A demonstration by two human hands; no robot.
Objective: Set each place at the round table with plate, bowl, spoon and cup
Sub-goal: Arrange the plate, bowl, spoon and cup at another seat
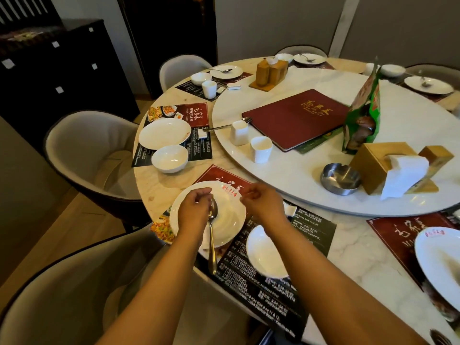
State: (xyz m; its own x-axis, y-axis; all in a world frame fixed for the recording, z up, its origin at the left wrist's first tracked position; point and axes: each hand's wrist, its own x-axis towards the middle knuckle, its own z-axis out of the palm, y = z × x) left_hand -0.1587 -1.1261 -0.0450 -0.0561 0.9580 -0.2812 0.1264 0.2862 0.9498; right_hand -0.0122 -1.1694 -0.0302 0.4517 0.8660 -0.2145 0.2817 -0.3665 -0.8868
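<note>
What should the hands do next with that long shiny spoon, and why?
Probably the left hand should lay the long silver spoon flat on the round white plate and let go. It grips the spoon near the bowl end, over the plate, handle jutting past the rim. The far places show spoons resting on plates.

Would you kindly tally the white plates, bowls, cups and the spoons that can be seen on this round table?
Plates: 6
Bowls: 5
Spoons: 5
Cups: 3 plainly seen; another may be hidden behind the green bag
Total: 19
</note>
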